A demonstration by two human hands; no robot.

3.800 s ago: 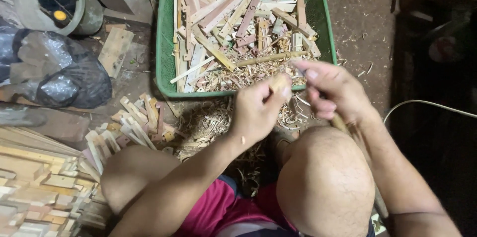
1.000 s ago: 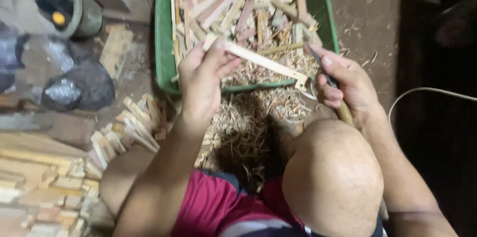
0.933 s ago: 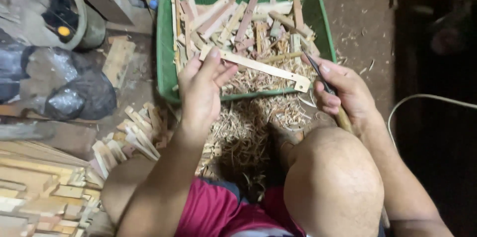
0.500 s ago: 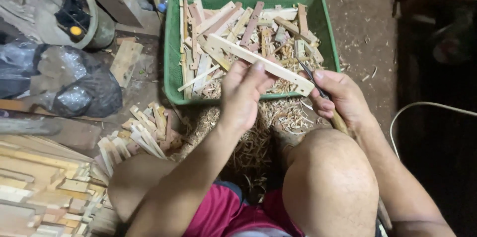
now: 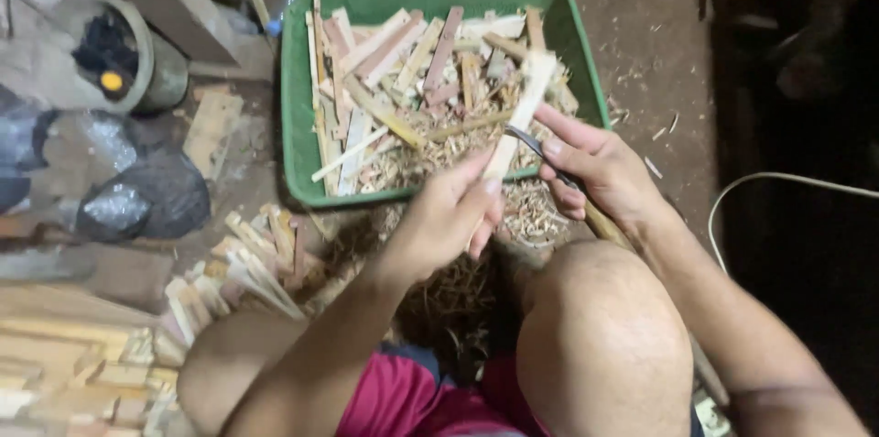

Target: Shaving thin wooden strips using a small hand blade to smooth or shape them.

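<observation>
Swung from crosswise to upright, the wooden strip (image 5: 522, 112) sits clamped in the left hand (image 5: 449, 217) over the green tub's near rim (image 5: 298, 158); the right hand (image 5: 600, 171), closed on a curved knife (image 5: 540, 146), touches its edge.

Warm, yellowish light falls from above onto the middle of my view, brightest on the pale wood strip (image 5: 518, 116) I hold and on the scraps in the green tub (image 5: 298, 98). My knee (image 5: 604, 327) catches a soft sheen, without hard glare. The right side drops into near-black shadow, where only a white cable (image 5: 787, 182) shows. The black plastic bags (image 5: 137, 203) on the left carry small glints. My hands are slightly soft with motion blur, and the corners look dim and grainy.
</observation>
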